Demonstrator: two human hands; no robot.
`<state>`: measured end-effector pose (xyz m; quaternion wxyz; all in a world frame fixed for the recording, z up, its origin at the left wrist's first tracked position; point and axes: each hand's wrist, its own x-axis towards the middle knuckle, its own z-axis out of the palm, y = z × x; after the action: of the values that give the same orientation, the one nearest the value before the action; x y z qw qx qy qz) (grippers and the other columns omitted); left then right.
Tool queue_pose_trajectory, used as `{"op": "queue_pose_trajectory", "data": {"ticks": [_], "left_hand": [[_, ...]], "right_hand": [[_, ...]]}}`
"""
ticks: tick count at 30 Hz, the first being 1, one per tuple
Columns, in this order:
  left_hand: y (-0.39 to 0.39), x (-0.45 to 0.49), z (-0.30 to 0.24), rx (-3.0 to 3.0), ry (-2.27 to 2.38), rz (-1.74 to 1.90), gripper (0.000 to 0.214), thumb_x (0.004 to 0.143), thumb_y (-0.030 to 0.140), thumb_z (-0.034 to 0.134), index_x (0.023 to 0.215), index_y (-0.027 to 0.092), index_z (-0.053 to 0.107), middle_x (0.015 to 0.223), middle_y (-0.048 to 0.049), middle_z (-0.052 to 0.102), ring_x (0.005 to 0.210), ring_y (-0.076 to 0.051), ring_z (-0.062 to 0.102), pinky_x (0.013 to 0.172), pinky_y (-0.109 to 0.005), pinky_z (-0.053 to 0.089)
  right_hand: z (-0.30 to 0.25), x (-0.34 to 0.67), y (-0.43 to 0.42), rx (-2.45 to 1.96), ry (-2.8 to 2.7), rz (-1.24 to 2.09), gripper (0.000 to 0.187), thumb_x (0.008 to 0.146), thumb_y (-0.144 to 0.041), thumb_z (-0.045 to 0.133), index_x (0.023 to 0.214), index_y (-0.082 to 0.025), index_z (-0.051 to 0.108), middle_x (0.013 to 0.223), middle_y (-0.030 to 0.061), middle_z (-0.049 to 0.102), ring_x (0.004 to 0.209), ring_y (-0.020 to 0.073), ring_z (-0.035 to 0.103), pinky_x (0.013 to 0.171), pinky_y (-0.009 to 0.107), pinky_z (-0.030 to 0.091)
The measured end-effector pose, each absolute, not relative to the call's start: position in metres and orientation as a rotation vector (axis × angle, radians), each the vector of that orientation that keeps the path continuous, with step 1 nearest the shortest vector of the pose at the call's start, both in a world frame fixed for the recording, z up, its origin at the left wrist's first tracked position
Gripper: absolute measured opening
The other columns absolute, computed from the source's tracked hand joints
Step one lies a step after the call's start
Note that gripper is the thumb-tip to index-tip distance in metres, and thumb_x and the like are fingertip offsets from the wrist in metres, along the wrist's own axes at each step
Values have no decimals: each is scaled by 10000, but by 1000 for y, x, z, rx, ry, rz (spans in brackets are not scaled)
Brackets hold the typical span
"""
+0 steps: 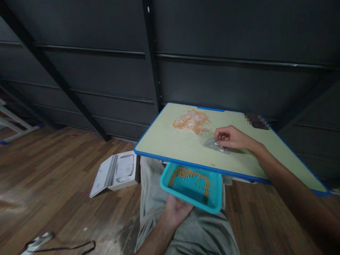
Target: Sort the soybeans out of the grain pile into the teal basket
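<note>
My left hand grips the near edge of a turquoise tray from below and holds it just under the front edge of a small blue-rimmed table. Several yellow beans lie along the tray's far side. My right hand rests on the tabletop, its fingers curled onto a small clear plastic piece. A pile of yellow beans mixed with white grains lies on the table to the left of and beyond that hand. One stray bean sits near the table's front edge.
An open white box lies on the wooden floor at the left of my leg. A dark cord with a white object is at the bottom left. Dark wall panels with metal braces stand behind the table.
</note>
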<state>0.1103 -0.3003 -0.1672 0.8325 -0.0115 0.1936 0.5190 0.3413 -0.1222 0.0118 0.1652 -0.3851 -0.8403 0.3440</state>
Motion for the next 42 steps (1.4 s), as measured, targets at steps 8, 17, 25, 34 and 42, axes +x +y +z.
{"op": "queue_pose_trajectory", "data": {"ticks": [8, 17, 25, 34, 42], "left_hand": [[-300, 108, -164, -21, 416, 1103, 360, 904, 336, 488, 1204, 183, 612, 1066, -85, 749, 1147, -265, 613, 1043, -486, 428], [-298, 110, -162, 30, 360, 1095, 361, 909, 342, 478, 1181, 158, 628, 1143, -94, 724, 1179, -264, 592, 1059, -469, 412], [-298, 108, -165, 26, 329, 1102, 375, 914, 347, 465, 1217, 179, 608, 1163, -94, 716, 1204, -270, 575, 1071, -482, 387], [-296, 105, -167, 16, 229, 1103, 413, 917, 407, 451, 1237, 194, 600, 1230, -106, 683, 1210, -285, 569, 1108, -511, 323], [-295, 104, -166, 21, 233, 1100, 420, 915, 406, 450, 1244, 189, 595, 1193, -95, 703, 1238, -279, 545, 1108, -491, 322]], "right_hand": [[15, 335, -132, -1075, -2378, 1313, 158, 750, -268, 694, 803, -153, 600, 584, 2, 643, 513, 118, 617, 482, 213, 461], [19, 315, -153, -963, -2422, 1564, 258, 766, -351, 728, 884, -140, 638, 652, 34, 702, 576, 139, 680, 541, 224, 520], [2, 312, -142, -962, -2349, 1241, 262, 806, -368, 681, 959, -155, 669, 650, 9, 651, 565, 118, 595, 518, 229, 460], [0, 304, -135, -856, -2476, 453, 299, 897, -346, 586, 1150, -217, 678, 877, 38, 701, 702, 145, 599, 650, 285, 466], [10, 292, -104, -906, -2611, 137, 339, 977, -360, 457, 1263, -276, 616, 1241, 41, 665, 1127, 227, 607, 952, 385, 449]]}}
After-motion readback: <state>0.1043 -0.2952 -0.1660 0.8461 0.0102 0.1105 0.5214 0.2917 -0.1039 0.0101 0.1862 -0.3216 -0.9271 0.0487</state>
